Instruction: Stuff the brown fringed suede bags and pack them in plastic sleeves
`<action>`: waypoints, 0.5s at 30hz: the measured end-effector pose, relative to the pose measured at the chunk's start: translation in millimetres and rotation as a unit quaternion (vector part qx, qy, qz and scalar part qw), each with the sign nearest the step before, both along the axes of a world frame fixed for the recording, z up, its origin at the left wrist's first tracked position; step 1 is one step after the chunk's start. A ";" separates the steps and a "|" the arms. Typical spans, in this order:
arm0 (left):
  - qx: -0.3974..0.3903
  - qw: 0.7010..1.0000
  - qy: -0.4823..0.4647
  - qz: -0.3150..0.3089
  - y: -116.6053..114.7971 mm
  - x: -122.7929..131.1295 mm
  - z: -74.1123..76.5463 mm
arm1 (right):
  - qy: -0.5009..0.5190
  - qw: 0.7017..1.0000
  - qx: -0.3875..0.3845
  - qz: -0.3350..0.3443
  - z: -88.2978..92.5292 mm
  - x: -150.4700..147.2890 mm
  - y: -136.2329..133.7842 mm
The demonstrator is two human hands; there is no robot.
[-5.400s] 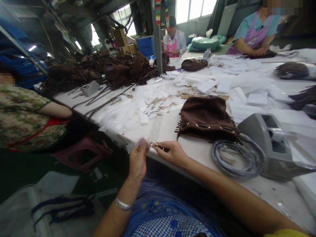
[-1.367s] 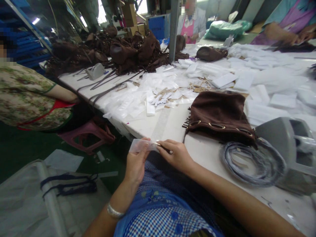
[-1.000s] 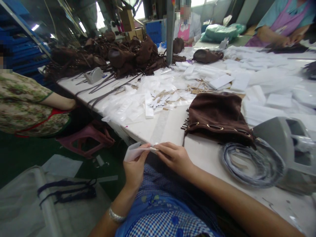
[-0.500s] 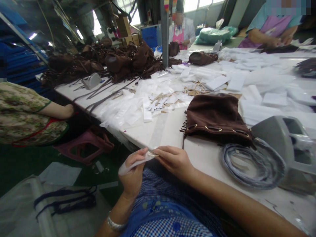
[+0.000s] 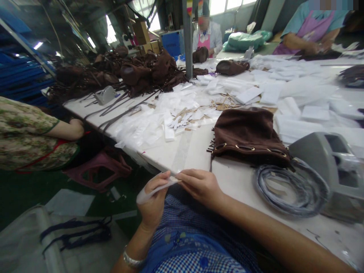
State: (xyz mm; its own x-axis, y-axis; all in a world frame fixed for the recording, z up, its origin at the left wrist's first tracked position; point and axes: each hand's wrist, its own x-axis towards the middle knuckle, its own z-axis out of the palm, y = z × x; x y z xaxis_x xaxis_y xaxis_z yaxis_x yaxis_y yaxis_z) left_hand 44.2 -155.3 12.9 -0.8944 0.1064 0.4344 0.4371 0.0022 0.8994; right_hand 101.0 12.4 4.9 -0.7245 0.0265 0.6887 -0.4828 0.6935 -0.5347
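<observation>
My left hand is closed on a thin, translucent white sheet, which looks like foam or plastic wrap and curls over the thumb. The fingers of my right hand pinch the sheet's other end, so both hands meet just off the table's front edge. Any small item between the fingertips is hidden. Beyond my right hand, a dark brown drawstring bag with gold eyelets and fringe lies on the white table. To its right is a coiled, plastic-wrapped strap beside a grey tape dispenser.
White sheets and paper scraps spread over the middle of the table. Brown bags are heaped at the back left, near a metal post. A co-worker's arm and a pink stool are at left. Two more people work across the table.
My fingertips have shifted slightly along the sheet, and the gold-brown bit seen between them is now barely visible. The co-worker's arm at left has moved slightly.
</observation>
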 end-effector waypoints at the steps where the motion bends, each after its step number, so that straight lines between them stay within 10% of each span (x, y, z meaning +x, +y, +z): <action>1: -0.014 1.000 -0.001 -0.010 -0.8 -0.1 -1.5 | 0.005 1.000 0.007 -0.001 -0.6 -0.1 0.3; 15: 0.007 0.977 -0.203 -0.057 3.6 -13.0 1.0 | -0.241 0.967 -0.075 0.018 10.2 -7.5 9.5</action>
State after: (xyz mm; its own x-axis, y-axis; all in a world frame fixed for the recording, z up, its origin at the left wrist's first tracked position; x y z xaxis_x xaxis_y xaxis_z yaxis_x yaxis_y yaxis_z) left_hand 31.2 -151.6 13.9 -0.9760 0.2127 0.0478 0.0404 -0.0391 0.9984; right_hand 93.5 21.9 15.1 -0.9630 0.0690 0.2604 -0.1739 0.5790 -0.7965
